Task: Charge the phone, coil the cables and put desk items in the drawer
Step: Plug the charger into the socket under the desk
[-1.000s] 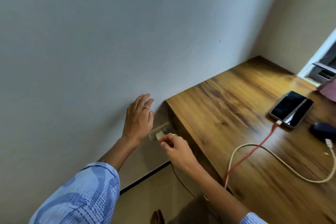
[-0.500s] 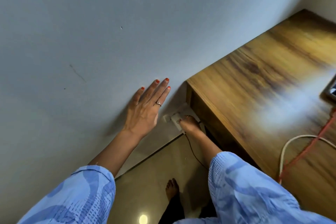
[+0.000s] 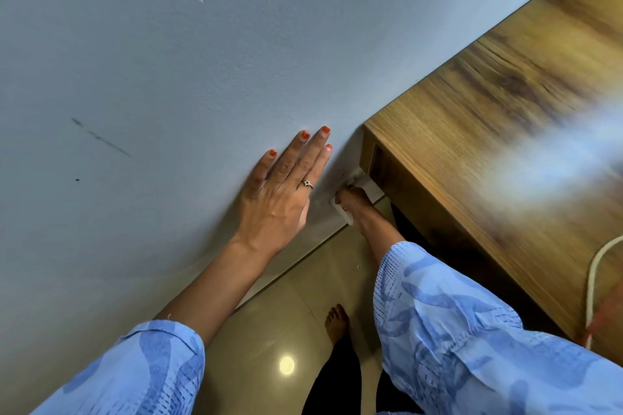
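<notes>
My left hand (image 3: 286, 185) presses flat against the grey wall (image 3: 168, 61), fingers straight. Just right of it, my right hand (image 3: 354, 200) reaches down beside the desk and grips a white charger plug (image 3: 342, 212) at the white wall socket (image 3: 369, 184); its fingers are mostly hidden behind the back of the hand. A white cable (image 3: 598, 266) and a blurred red cable (image 3: 603, 317) lie on the wooden desk (image 3: 472, 145) at the right edge. The phone is out of view.
The desk's left end stands close to the socket, leaving a narrow gap for my right hand. Below is a shiny tiled floor (image 3: 286, 296) with my bare foot (image 3: 337, 322) on it. A thin dark cord runs under the desk.
The view has swung down and left, so the phone has left the frame. My right hand has pushed the white plug in against the socket. My left hand stays flat on the wall.
</notes>
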The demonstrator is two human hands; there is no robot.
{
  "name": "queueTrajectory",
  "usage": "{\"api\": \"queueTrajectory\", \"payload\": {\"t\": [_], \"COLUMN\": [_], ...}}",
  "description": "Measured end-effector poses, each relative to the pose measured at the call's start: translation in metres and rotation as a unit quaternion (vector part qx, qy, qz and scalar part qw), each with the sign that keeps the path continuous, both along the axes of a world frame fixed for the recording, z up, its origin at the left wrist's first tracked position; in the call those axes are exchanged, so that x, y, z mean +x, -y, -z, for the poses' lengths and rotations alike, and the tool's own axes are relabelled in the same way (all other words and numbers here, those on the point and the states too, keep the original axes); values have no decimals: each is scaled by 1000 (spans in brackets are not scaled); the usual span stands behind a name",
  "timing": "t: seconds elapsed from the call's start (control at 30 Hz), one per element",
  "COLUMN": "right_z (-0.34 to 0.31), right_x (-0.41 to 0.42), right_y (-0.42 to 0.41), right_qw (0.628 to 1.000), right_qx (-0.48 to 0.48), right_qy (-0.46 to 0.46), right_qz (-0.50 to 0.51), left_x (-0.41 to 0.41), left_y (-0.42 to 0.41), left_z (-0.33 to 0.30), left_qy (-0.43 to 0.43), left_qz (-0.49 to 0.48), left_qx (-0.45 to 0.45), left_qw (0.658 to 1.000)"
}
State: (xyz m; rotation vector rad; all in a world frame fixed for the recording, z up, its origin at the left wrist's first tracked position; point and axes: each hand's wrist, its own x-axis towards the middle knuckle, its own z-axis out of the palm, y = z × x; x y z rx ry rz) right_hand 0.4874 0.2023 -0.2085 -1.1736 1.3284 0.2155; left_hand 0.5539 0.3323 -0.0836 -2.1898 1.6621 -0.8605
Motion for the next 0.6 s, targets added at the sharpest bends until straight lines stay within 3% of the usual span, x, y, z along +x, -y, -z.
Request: {"api": "queueTrajectory", "payload": {"t": [0.3, 0.6], "right_z": [-41, -142], "right_x": [-13, -75], "right_y": [-26, -52], "right_qw": [994, 972], "right_qx": [-101, -185], "right_qy": [9, 131], "right_qz": [-50, -59], "left_x": [0, -23], "left_y": [-2, 24], "left_z": [-6, -17], "left_qy": [-24, -141], "left_qz": [-14, 10], "left_qx": [19, -35], "left_qw": [999, 989]}}
